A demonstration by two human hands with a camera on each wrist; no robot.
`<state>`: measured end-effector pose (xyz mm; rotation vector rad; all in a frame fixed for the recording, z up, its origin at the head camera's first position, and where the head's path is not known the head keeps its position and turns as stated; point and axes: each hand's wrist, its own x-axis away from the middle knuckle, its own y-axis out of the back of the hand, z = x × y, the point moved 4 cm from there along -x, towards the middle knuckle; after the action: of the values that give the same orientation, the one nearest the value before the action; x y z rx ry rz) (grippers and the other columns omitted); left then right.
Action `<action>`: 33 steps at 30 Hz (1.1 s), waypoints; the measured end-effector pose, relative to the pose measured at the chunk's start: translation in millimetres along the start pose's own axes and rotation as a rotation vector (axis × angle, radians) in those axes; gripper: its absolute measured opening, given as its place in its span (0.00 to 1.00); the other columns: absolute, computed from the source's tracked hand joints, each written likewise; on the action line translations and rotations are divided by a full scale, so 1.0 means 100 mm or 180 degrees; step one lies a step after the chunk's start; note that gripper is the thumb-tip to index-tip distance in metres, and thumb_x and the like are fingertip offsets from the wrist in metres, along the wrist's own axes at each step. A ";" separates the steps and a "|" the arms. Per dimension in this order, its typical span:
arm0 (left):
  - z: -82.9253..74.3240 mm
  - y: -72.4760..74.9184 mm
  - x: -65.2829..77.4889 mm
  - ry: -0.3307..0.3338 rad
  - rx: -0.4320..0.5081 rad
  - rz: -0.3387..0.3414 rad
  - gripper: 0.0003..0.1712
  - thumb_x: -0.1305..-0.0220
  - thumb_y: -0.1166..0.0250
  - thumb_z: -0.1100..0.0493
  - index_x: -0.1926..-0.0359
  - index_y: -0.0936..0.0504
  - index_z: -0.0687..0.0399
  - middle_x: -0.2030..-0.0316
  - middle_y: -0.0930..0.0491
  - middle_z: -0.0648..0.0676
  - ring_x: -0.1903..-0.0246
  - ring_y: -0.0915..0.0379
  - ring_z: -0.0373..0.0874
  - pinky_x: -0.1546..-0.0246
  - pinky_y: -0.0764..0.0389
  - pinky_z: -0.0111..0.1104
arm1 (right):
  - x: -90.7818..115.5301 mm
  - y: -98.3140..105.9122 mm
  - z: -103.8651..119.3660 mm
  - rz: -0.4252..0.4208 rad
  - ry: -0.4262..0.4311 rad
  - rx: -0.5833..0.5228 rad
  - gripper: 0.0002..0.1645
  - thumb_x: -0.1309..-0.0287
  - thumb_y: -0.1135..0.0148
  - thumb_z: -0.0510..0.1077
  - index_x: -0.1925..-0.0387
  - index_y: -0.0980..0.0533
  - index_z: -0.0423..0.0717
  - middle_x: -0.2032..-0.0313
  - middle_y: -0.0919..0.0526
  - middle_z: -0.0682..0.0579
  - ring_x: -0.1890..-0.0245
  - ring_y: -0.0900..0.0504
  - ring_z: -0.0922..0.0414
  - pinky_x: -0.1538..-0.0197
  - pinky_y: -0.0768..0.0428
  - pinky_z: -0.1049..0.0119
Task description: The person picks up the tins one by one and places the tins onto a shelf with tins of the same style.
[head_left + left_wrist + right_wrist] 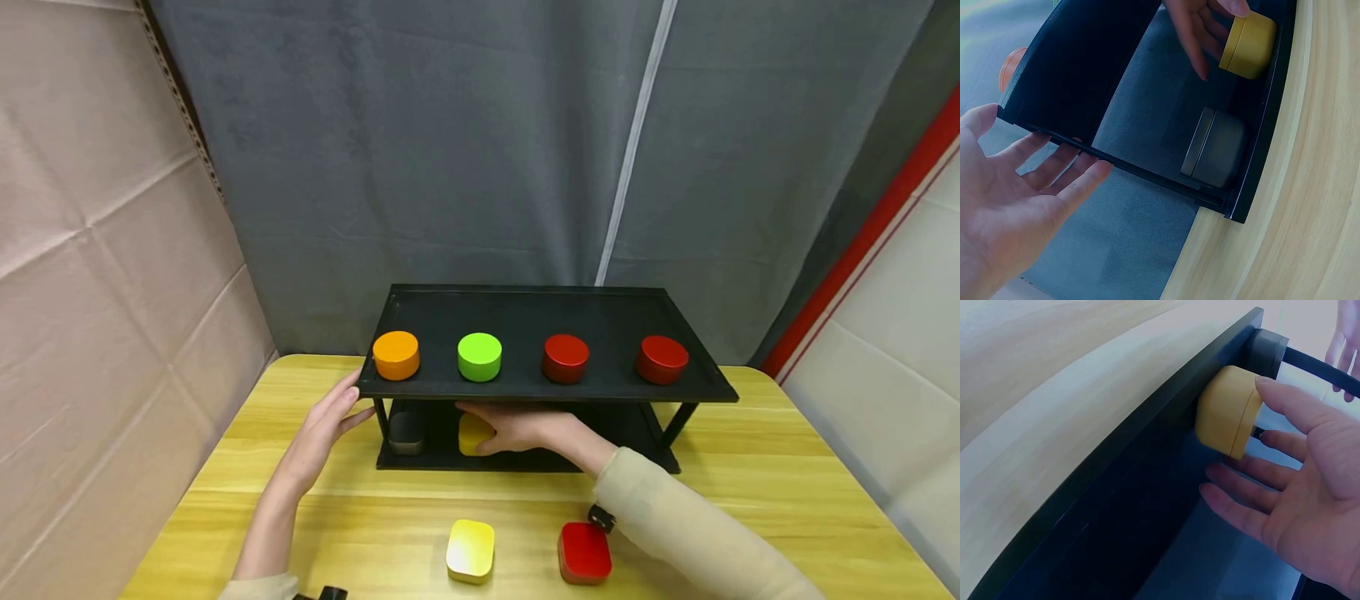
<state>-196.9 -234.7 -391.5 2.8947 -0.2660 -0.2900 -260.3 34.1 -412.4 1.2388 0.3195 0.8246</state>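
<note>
Operating from far away, I am seeing how the black shelf (525, 312) is hiding part of the right hand (521, 429) and the tops of the yellow container (472, 437) and the grey container (406, 439) in the head view. The bottom edge is cutting the right sleeve (675, 517). In the right wrist view, the left hand (1350, 340) is running out of frame.

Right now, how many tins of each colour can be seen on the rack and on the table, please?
Red tins: 3
Yellow tins: 2
Orange tin: 1
Green tin: 1
Dark tin: 1
Total in view: 8
</note>
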 end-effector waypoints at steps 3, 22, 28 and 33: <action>0.00 0.00 0.00 0.0028 -0.0009 -0.0001 0.33 0.16 0.59 0.43 0.18 0.45 0.49 0.18 0.49 0.57 0.33 0.40 0.20 0.37 0.24 0.21 | 0.07 0.03 -0.03 -0.0068 -0.0005 0.0001 0.46 0.37 0.29 0.56 0.22 0.37 0.56 0.24 0.34 0.54 0.29 0.32 0.54 0.20 0.35 0.51; -0.02 0.00 0.01 -0.0056 0.0028 -0.0016 0.33 0.16 0.59 0.45 0.19 0.45 0.53 0.19 0.49 0.61 0.35 0.38 0.17 0.40 0.23 0.19 | 0.54 0.10 -0.13 -0.0563 0.0104 0.0088 0.48 0.37 0.29 0.55 0.20 0.41 0.59 0.22 0.37 0.53 0.26 0.33 0.54 0.23 0.31 0.51; -0.01 0.00 0.02 -0.0055 0.0038 -0.0007 0.33 0.16 0.59 0.45 0.19 0.45 0.53 0.19 0.49 0.61 0.36 0.37 0.17 0.40 0.23 0.19 | 0.67 0.06 -0.15 -0.0626 0.0009 0.0033 0.46 0.37 0.28 0.56 0.22 0.36 0.54 0.25 0.31 0.51 0.32 0.25 0.53 0.29 0.23 0.52; -0.01 0.00 0.01 -0.0030 0.0019 0.0007 0.33 0.16 0.60 0.45 0.19 0.45 0.53 0.19 0.50 0.62 0.36 0.38 0.17 0.40 0.24 0.18 | 0.78 0.04 -0.18 -0.0705 -0.0056 -0.0012 0.45 0.37 0.28 0.56 0.24 0.34 0.53 0.27 0.27 0.51 0.35 0.22 0.53 0.32 0.20 0.52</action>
<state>-195.5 -234.8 -390.7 2.8994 -0.2723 -0.3030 -219.9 101.9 -398.0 1.1823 0.4323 0.6234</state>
